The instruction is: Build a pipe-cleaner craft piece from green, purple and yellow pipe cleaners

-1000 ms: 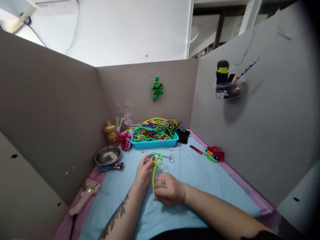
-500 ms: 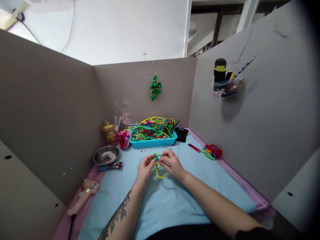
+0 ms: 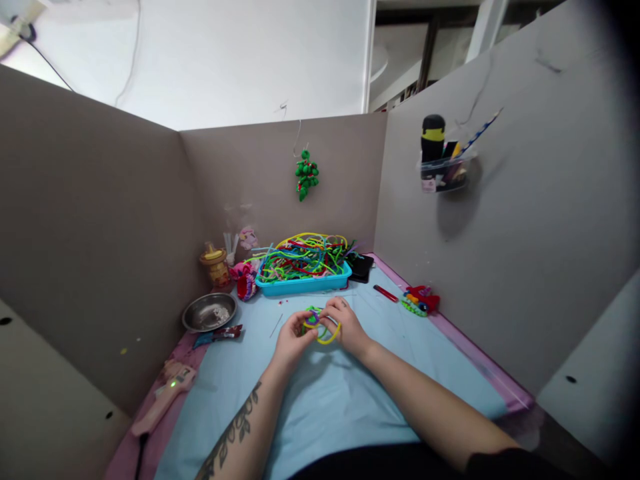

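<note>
Between my two hands is a small piece made of bent pipe cleaners [image 3: 313,318], green and purple, with a yellow strand [image 3: 329,341] curving in a loop from it on the near side. My left hand [image 3: 294,337] pinches the piece from the left, thumb and fingers closed on it. My right hand [image 3: 346,325] comes from the right, its fingers closed around the piece and the yellow strand. The fingertips partly hide the piece. Both hands are just above the light blue cloth [image 3: 350,400].
A blue tray [image 3: 305,287] heaped with pipe cleaners stands at the back. To the left are a metal bowl [image 3: 193,321], a wrapper [image 3: 220,335] and a pink glue gun [image 3: 163,403]. A red cutter [image 3: 385,293] and a colourful pipe-cleaner piece [image 3: 421,300] lie right. Grey panels enclose the table.
The yellow strand, hanging down in a hook before, now bends round toward my right hand in a wider loop. My hands stay close together. The view has shifted slightly.
</note>
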Demonstrator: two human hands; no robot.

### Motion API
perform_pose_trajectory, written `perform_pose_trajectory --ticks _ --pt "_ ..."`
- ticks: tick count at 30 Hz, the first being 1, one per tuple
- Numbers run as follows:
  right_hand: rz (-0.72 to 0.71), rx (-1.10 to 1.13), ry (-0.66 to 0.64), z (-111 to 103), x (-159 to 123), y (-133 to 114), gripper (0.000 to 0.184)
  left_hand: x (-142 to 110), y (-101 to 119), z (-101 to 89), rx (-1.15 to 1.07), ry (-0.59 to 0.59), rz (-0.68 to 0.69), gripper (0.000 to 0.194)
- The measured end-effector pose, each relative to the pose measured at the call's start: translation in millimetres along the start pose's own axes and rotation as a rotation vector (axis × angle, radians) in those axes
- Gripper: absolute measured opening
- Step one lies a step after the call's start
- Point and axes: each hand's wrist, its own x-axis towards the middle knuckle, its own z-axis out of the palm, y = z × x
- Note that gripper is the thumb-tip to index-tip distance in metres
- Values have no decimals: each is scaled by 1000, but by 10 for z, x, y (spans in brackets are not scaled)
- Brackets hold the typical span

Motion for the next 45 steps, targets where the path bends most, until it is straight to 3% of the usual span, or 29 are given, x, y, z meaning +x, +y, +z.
perform_pose_trajectory --ticks 12,26,28,31,34,37,41,45 --pt "-11 -20 76 97 -77 -63 13 -7 32 31 57 95 42 35" --pt "88 137 31 102 -28 -49 5 3 18 11 16 45 19 38" --pt "65 152 37 70 -18 -77 13 18 12 -7 3 82 28 39" --pt "41 224 -27 46 -24 -139 28 38 2 -33 12 151 57 39" --pt "57 371 -165 61 -45 -192 11 56 -18 -55 49 185 90 37" --pt "143 524 -219 57 -43 -198 18 79 -45 -86 78 209 103 36" --pt "290 757 -45 -68 28 -114 27 110 -82 -139 78 301 91 38" --pt "298 892 204 -208 108 36 32 117 -106 -152 80 330 68 40"
